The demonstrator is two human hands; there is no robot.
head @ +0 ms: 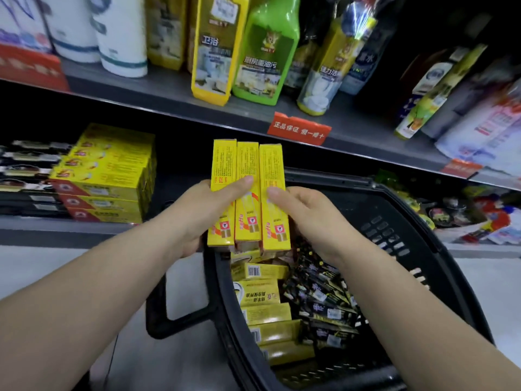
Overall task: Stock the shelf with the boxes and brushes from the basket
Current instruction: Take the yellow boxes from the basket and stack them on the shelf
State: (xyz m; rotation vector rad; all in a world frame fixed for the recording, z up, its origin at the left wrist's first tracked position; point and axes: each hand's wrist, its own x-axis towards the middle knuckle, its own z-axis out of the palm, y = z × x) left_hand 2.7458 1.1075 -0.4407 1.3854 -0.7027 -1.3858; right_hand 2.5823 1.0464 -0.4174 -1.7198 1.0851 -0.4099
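Three long yellow boxes [248, 170] are held side by side above the black basket [394, 221]. My left hand [208, 210] grips them from the left, thumb across the top of the first two. My right hand [304, 213] grips them from the right, thumb on the third box. More boxes lie under the top three, mostly hidden. Inside the basket lie several more yellow boxes [267, 309] and a heap of black-packaged brushes [324, 303]. On the lower shelf at the left stands a stack of the same yellow boxes [110, 176].
Black brush packs [25, 170] lie on the lower shelf left of the stack. The upper shelf [174, 91] carries cleaner bottles, paper rolls and a red price tag [298, 128]. Packaged goods [479, 213] fill the lower shelf at the right. The basket's handle [169, 320] hangs at its left.
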